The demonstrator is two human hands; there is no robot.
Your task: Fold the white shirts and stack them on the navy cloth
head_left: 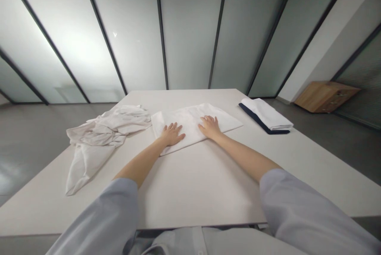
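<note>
A white garment (193,119), partly folded, lies flattened near the middle of the table, with its narrower end pointing right. On its left part my left hand (172,134) rests palm down, fingers spread. Farther right, my right hand (210,127) presses flat on the same cloth, its fingers also apart. Neither hand grips anything. The cloth under both palms is hidden.
A crumpled heap of white cloth (110,128) lies to the left, one end trailing toward me. On the right, folded white cloth (268,114) sits on folded navy cloth (254,118). The white table (202,191) carries everything; a wooden cabinet (324,96) stands beyond.
</note>
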